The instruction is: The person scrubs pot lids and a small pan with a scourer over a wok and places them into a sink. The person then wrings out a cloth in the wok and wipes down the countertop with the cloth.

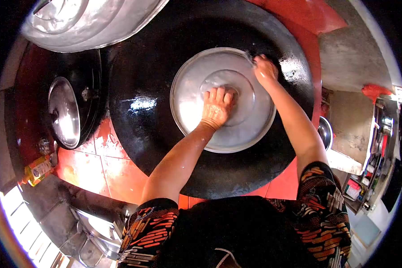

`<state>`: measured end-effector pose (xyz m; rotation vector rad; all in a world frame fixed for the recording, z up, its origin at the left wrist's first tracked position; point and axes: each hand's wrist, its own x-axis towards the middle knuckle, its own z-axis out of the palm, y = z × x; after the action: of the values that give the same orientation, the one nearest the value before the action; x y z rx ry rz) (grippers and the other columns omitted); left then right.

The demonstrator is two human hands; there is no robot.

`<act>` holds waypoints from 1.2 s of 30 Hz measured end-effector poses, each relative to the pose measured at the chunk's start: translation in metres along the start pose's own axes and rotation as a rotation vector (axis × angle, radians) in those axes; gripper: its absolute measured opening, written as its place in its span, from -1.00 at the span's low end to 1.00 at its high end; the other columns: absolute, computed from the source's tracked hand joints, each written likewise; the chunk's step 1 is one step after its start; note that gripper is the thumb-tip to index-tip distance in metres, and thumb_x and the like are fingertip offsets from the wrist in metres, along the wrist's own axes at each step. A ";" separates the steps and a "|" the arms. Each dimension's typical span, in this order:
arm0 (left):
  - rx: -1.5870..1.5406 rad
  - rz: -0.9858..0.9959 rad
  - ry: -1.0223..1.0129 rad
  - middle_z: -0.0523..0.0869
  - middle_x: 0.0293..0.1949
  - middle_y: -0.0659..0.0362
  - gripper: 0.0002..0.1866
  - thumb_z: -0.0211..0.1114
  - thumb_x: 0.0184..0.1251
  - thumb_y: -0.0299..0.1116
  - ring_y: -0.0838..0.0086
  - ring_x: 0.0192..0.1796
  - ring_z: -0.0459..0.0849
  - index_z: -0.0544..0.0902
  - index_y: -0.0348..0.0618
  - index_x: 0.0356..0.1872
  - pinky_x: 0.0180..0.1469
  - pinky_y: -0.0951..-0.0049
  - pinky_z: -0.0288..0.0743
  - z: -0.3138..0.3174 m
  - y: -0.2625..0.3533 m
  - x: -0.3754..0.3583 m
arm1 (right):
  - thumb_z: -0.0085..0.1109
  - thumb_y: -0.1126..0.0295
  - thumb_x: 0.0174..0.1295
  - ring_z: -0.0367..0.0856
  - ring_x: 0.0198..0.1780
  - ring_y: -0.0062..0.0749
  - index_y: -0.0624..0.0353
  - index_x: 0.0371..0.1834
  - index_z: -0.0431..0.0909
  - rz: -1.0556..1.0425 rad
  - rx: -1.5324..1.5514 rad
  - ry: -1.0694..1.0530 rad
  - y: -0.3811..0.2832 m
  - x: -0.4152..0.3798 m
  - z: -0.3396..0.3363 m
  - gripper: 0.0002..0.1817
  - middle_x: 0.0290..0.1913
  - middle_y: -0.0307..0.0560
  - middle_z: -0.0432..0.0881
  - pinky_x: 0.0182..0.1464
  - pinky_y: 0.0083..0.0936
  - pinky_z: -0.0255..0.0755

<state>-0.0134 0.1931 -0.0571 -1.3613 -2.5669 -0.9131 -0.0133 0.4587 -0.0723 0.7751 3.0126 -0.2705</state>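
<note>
A round metal lid (187, 94) lies inside a large black wok (138, 129). At its centre my left hand (216, 105) has its fingers curled over the raised middle, where the knob is mostly hidden. My right hand (265, 71) is at the lid's upper right rim with its fingers closed. A small grey, wiry-looking scrubber (249, 56) shows at the right fingertips, partly hidden and blurred. Both hands look wet.
A big metal lid (94, 22) stands at the upper left. Below it, a smaller lid (64, 111) rests on another black wok (87, 127). A yellow bottle (38, 169) lies on the red tiles (82, 172). Shelves with several items (362, 187) are at the right.
</note>
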 end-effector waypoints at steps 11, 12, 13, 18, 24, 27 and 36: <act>0.066 -0.035 -0.041 0.52 -0.07 0.11 -0.64 0.26 0.22 -0.17 0.17 -0.04 0.46 0.55 0.05 0.04 -0.05 0.14 0.29 -0.002 0.001 0.001 | -0.01 0.01 0.32 0.58 0.07 0.07 0.08 -0.06 0.58 -0.177 0.029 -0.173 -0.051 0.029 -0.003 -0.60 0.06 0.10 0.56 0.10 -0.11 0.45; 0.066 -0.034 -0.047 0.52 -0.08 0.11 -0.64 0.26 0.21 -0.17 0.17 -0.04 0.47 0.55 0.04 0.04 -0.05 0.14 0.29 -0.001 0.000 0.000 | -0.02 0.03 0.33 0.59 0.06 0.08 0.08 -0.04 0.57 -0.152 0.036 -0.104 -0.019 0.003 -0.011 -0.61 0.06 0.11 0.56 0.09 -0.11 0.46; 0.070 -0.036 -0.043 0.52 -0.09 0.11 -0.64 0.27 0.21 -0.17 0.17 -0.04 0.47 0.56 0.04 0.03 -0.05 0.14 0.29 -0.001 -0.002 0.002 | -0.04 0.05 0.34 0.60 0.04 0.08 0.09 -0.02 0.57 -0.136 0.040 -0.029 0.004 -0.018 -0.022 -0.61 0.06 0.12 0.57 0.08 -0.10 0.47; 0.039 -0.018 -0.019 0.52 -0.11 0.12 -0.64 0.27 0.21 -0.17 0.17 -0.05 0.47 0.55 0.02 0.03 -0.07 0.13 0.30 -0.002 -0.006 0.002 | -0.04 0.09 0.33 0.65 -0.02 0.05 0.14 -0.17 0.69 0.172 -0.130 -0.197 -0.012 -0.018 -0.032 -0.61 -0.08 0.16 0.67 0.00 -0.08 0.51; 0.054 -0.047 -0.051 0.54 -0.04 0.11 -0.65 0.26 0.21 -0.13 0.16 -0.05 0.47 0.56 0.00 -0.01 -0.06 0.11 0.30 -0.002 -0.002 0.003 | -0.19 -0.04 0.38 0.52 0.20 0.04 0.02 0.12 0.57 -0.208 0.015 -0.300 -0.131 0.067 0.006 -0.49 0.18 -0.02 0.56 0.19 -0.09 0.38; 0.086 -0.043 -0.043 0.54 -0.04 0.11 -0.65 0.27 0.20 -0.12 0.15 -0.04 0.47 0.57 0.00 -0.03 -0.06 0.11 0.31 0.000 -0.003 0.003 | -0.04 0.10 0.28 0.56 0.07 0.06 -0.07 0.08 0.56 -0.483 0.055 -0.038 -0.128 0.054 0.012 -0.62 0.04 -0.03 0.60 0.12 -0.06 0.41; 0.035 -0.085 -0.024 0.53 -0.08 0.10 -0.64 0.32 0.18 -0.19 0.15 -0.02 0.47 0.57 0.05 0.01 0.00 0.13 0.31 -0.005 0.003 0.005 | -0.08 0.16 0.35 0.68 -0.26 0.14 0.18 -0.15 0.58 0.207 -0.207 -0.216 0.004 -0.177 -0.042 -0.66 -0.33 0.21 0.68 -0.18 0.05 0.52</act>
<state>-0.0155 0.1952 -0.0500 -1.2713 -2.6637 -0.8655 0.1445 0.3845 -0.0209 0.9580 2.6789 -0.0336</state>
